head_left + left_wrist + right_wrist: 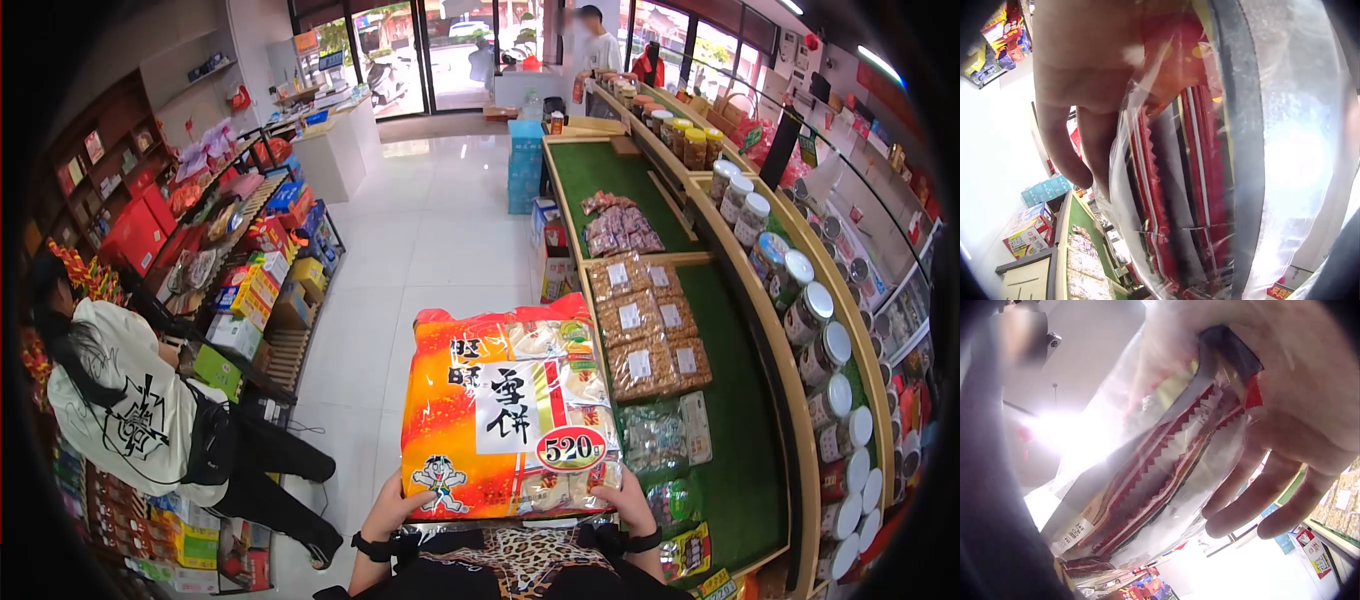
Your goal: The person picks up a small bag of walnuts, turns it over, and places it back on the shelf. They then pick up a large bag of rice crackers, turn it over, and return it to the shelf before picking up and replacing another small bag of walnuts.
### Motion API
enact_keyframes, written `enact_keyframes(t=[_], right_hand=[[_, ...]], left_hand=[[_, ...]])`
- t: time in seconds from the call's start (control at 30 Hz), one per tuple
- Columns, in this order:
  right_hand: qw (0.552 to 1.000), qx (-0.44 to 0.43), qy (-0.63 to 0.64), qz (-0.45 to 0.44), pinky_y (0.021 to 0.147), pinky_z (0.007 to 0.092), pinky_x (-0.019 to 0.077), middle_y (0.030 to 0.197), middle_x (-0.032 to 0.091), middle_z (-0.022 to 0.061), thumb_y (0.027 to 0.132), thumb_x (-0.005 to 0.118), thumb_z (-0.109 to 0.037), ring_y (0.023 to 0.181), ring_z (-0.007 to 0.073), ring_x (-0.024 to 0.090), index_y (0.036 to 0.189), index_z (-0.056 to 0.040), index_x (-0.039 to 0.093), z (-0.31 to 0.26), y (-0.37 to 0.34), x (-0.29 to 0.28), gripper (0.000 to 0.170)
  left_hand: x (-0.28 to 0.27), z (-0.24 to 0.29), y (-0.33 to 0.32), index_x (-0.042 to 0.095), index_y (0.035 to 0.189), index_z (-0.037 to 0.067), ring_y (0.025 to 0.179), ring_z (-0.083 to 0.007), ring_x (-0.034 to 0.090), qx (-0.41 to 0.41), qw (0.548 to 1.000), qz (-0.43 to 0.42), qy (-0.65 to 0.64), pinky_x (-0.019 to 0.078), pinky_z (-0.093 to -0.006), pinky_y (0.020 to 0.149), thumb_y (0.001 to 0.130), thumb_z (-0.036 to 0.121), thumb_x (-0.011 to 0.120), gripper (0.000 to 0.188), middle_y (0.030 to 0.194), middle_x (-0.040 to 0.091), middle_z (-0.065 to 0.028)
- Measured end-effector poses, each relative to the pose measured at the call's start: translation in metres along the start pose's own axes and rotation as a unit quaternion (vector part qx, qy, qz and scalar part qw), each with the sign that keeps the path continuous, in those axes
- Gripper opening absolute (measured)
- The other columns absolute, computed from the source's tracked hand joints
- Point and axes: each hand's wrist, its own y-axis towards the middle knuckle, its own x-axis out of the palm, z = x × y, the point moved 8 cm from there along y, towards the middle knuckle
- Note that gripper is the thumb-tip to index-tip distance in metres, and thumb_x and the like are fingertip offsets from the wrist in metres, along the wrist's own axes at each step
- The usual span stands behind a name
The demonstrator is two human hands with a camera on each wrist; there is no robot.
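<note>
A large orange, red and clear bag of rice crackers, marked 520, is held up in front of the body, its printed face toward the head camera. My left hand grips its lower left corner, thumb on the front. At the lower right corner, my right hand holds it the same way. Through the clear plastic in the left wrist view, individually wrapped packets show beside the left hand. The fingers of the right hand reach along the bag's underside in the right wrist view.
To the right, a green-lined display counter bears packaged snacks and a row of lidded jars. A person in a white top stands at the left shelves. Blue boxes stand on the tiled floor further off.
</note>
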Motion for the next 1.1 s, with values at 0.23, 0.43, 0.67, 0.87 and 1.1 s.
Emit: enact_keyframes(t=[0.23,0.43,0.67,0.87,1.1], right_hand=[[0.998,-0.026,-0.058,0.014,0.084,0.0292,0.0498,0.109,0.062,0.0092,0.073,0.073,-0.002,0.095,0.0144,0.061,0.124,0.0022,0.047,-0.052,0.073,-0.054,0.057],[0.997,-0.019,-0.074,0.030,0.083,0.0288,0.0497,0.106,0.063,0.0077,0.071,0.074,-0.002,0.093,0.0141,0.061,0.120,0.0017,0.049,-0.065,0.101,-0.083,0.055],[0.996,0.032,-0.057,0.054,0.082,0.0292,0.0498,0.106,0.063,0.0082,0.072,0.074,-0.005,0.092,0.0143,0.061,0.120,0.0023,0.048,-0.059,0.135,-0.089,0.056],[0.994,0.021,-0.058,0.087,0.082,0.0292,0.0498,0.107,0.062,0.0090,0.072,0.074,-0.004,0.093,0.0149,0.061,0.122,0.0024,0.048,-0.076,0.195,-0.073,0.057],[0.993,-0.031,-0.055,0.100,0.086,0.0307,0.0486,0.110,0.061,0.0091,0.071,0.073,-0.003,0.098,0.0158,0.060,0.123,0.0019,0.046,-0.104,0.288,-0.013,0.059]], left_hand=[[0.043,0.028,0.083,0.043,0.127,-0.003,0.101,-0.0152,0.059,0.020,1.000,0.004,-0.021,0.0489,-0.0295,0.088,0.076,0.004,0.072,0.059,0.115,0.059,-0.0098],[0.066,0.035,0.119,0.043,0.126,-0.003,0.103,-0.0153,0.058,0.018,0.998,0.002,-0.052,0.0480,-0.0298,0.090,0.079,0.004,0.072,0.056,0.116,0.059,-0.0100],[0.060,0.029,0.176,0.044,0.125,-0.003,0.101,-0.0141,0.058,-0.045,0.998,-0.022,-0.034,0.0488,-0.0288,0.089,0.080,0.006,0.072,0.054,0.115,0.060,-0.0105],[0.039,0.052,0.251,0.044,0.124,-0.005,0.102,-0.0140,0.058,-0.066,0.995,-0.054,-0.042,0.0483,-0.0286,0.090,0.080,0.008,0.072,0.053,0.114,0.060,-0.0099],[-0.024,0.127,0.344,0.047,0.121,-0.004,0.099,-0.0136,0.059,-0.016,0.997,-0.070,-0.005,0.0489,-0.0284,0.087,0.079,0.007,0.073,0.050,0.112,0.061,-0.0096]])
